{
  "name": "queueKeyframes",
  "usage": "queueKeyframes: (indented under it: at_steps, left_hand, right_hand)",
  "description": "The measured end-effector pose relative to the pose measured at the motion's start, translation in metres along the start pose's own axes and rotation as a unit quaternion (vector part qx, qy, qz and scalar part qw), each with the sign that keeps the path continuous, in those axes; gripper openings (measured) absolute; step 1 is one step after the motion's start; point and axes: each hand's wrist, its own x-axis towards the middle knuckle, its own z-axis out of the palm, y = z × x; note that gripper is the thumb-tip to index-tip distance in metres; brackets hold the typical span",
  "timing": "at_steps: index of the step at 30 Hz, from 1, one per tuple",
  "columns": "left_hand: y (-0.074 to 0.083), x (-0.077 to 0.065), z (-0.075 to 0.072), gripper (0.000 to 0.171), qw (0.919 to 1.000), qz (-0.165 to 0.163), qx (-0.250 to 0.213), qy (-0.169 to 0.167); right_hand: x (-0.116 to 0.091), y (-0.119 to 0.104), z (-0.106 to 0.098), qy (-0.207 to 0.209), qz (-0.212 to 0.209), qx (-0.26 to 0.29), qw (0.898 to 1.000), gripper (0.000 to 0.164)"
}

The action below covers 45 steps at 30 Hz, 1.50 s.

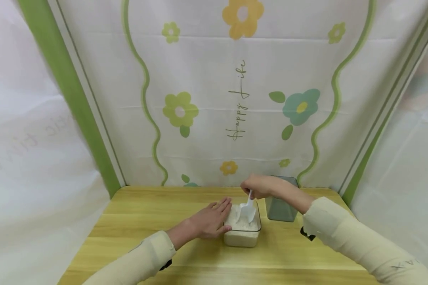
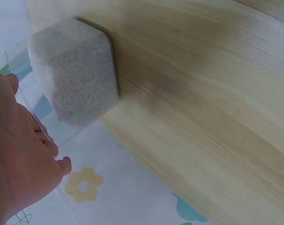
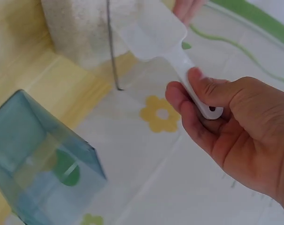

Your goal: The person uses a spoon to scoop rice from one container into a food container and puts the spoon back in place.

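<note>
A clear square container (image 1: 240, 239) filled with whitish grains stands on the table; its side shows in the left wrist view as a speckled block (image 2: 83, 77). My left hand (image 1: 211, 221) rests along its left rim, fingers stretched toward the far side and thumb at the near corner. With thumb and fingers my right hand (image 1: 262, 186) pinches the handle of a white scoop (image 1: 247, 211). The scoop's blade points down into the container, at the grains. In the right wrist view the right hand (image 3: 240, 126) holds the handle near its holed end.
A bluish-grey see-through container (image 1: 281, 208) stands to the right, behind the right forearm; it looks empty in the right wrist view. The wooden table (image 1: 157, 221) ends against a flower-printed curtain (image 1: 207, 79). Curtains also hang on both sides.
</note>
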Motion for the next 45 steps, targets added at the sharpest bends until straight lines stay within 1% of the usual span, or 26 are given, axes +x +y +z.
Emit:
queueKeyframes:
  at_steps: [5, 7, 11, 13, 15, 17, 19, 21, 24, 28, 30, 31, 32, 36, 37, 38, 40, 43, 45]
  left_hand:
    - [0.002, -0.001, 0.0, 0.076, 0.9999, -0.016, -0.002, 0.0]
    - [0.003, -0.001, 0.0, 0.077, 0.9998, -0.02, -0.001, 0.002]
    - [0.005, -0.001, 0.0, 0.077, 0.9997, -0.025, -0.001, 0.005]
    - [0.005, -0.002, 0.0, 0.077, 0.9997, -0.024, -0.004, 0.005]
    - [0.005, -0.002, 0.0, 0.077, 0.9997, -0.021, -0.009, 0.007]
    - [0.005, -0.002, 0.0, 0.077, 0.9998, -0.018, -0.01, 0.006]
    - [0.005, -0.002, 0.001, 0.078, 0.9998, -0.017, -0.01, 0.004]
    - [0.004, -0.002, 0.001, 0.078, 0.9998, -0.019, -0.007, -0.001]
    - [0.003, 0.0, 0.0, 0.079, 0.9997, -0.024, 0.0, -0.008]
    - [0.002, 0.002, -0.003, 0.082, 0.9995, -0.027, 0.007, -0.016]
    - [0.002, 0.002, -0.005, 0.082, 0.9994, -0.027, 0.003, -0.019]
    - [0.002, 0.002, -0.006, 0.082, 0.9994, -0.027, 0.003, -0.022]
    - [0.002, 0.002, -0.007, 0.082, 0.9994, -0.027, -0.001, -0.023]
    - [0.001, 0.002, -0.008, 0.082, 0.9994, -0.022, -0.004, -0.027]
    - [0.001, 0.002, -0.009, 0.082, 0.9994, -0.021, -0.005, -0.028]
    - [0.001, 0.002, -0.009, 0.082, 0.9994, -0.019, -0.005, -0.027]
    - [0.001, 0.003, -0.009, 0.082, 0.9995, -0.018, -0.006, -0.027]
    - [0.001, 0.003, -0.009, 0.082, 0.9994, -0.017, -0.007, -0.027]
    - [0.001, 0.003, -0.008, 0.082, 0.9994, -0.018, -0.006, -0.027]
  right_hand:
    - [-0.013, -0.012, -0.013, 0.014, -0.029, -0.047, 0.998, 0.019]
    - [-0.017, -0.015, -0.016, 0.022, -0.032, -0.066, 0.997, 0.016]
    - [-0.02, -0.017, -0.014, 0.045, -0.033, -0.096, 0.994, 0.013]
    - [-0.021, -0.015, -0.01, 0.051, -0.023, -0.116, 0.992, 0.014]
    - [-0.022, -0.013, -0.004, 0.059, -0.011, -0.146, 0.987, 0.017]
    - [-0.021, -0.011, 0.002, 0.058, 0.012, -0.171, 0.983, 0.019]
    - [-0.02, -0.011, 0.006, 0.058, 0.023, -0.196, 0.979, 0.021]
    - [-0.018, -0.011, 0.009, 0.058, 0.027, -0.222, 0.973, 0.016]
    - [-0.015, -0.011, 0.012, 0.061, 0.014, -0.25, 0.966, 0.014]
    - [-0.013, -0.008, 0.018, 0.087, -0.003, -0.282, 0.955, 0.014]
    - [-0.012, -0.006, 0.02, 0.094, -0.003, -0.289, 0.953, 0.015]
    - [-0.011, -0.006, 0.021, 0.094, -0.002, -0.286, 0.953, 0.016]
    - [-0.011, -0.006, 0.022, 0.088, 0.001, -0.278, 0.957, 0.017]
    - [-0.007, -0.004, 0.026, 0.047, 0.032, -0.229, 0.972, 0.02]
    - [-0.007, -0.004, 0.027, 0.042, 0.037, -0.218, 0.974, 0.02]
    - [-0.006, -0.003, 0.028, 0.042, 0.041, -0.213, 0.975, 0.021]
    - [-0.005, -0.002, 0.03, 0.048, 0.043, -0.218, 0.974, 0.021]
    - [-0.005, -0.002, 0.032, 0.065, 0.031, -0.236, 0.969, 0.022]
    - [-0.005, -0.002, 0.034, 0.065, 0.025, -0.231, 0.97, 0.021]
